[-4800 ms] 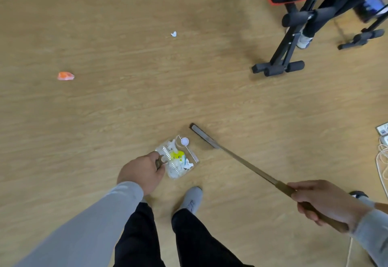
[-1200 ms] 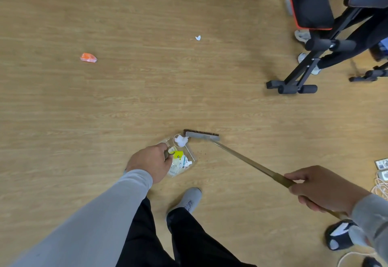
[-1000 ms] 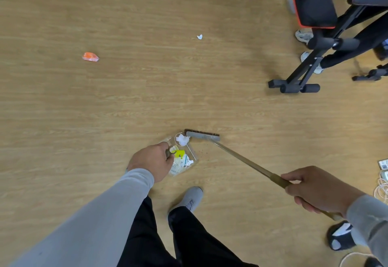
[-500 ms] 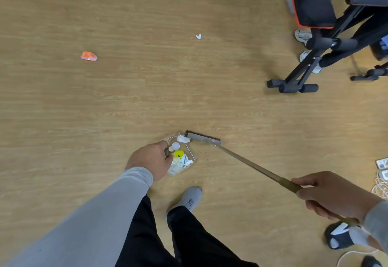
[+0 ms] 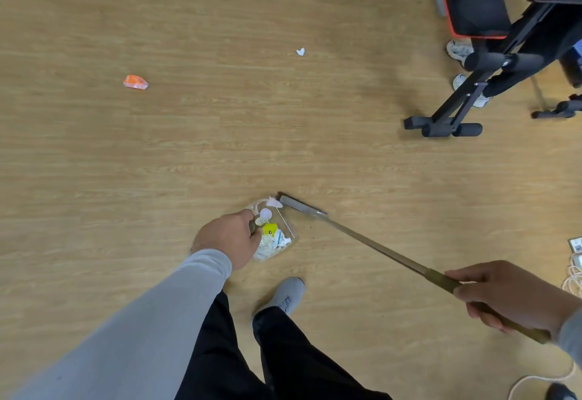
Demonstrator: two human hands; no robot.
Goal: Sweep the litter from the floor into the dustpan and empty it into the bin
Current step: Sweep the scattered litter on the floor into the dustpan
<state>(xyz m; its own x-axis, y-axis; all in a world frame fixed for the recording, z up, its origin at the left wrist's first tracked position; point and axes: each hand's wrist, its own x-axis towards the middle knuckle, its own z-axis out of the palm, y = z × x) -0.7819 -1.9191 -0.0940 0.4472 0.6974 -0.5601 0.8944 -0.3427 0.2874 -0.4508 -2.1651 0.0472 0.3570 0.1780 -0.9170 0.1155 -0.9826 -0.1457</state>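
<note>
Clear plastic dustpan (image 5: 285, 243) down flat on wood floor (image 5: 94, 163), gripped by left hand (image 5: 228, 239). Right hand (image 5: 510, 295) wrapped round long broom (image 5: 362, 239). Push pink scrap (image 5: 273, 202) in slowly.

You have one dustpan (image 5: 273, 236); beyond it lie two loose scraps, one orange (image 5: 135, 82), one white (image 5: 300, 51).
</note>
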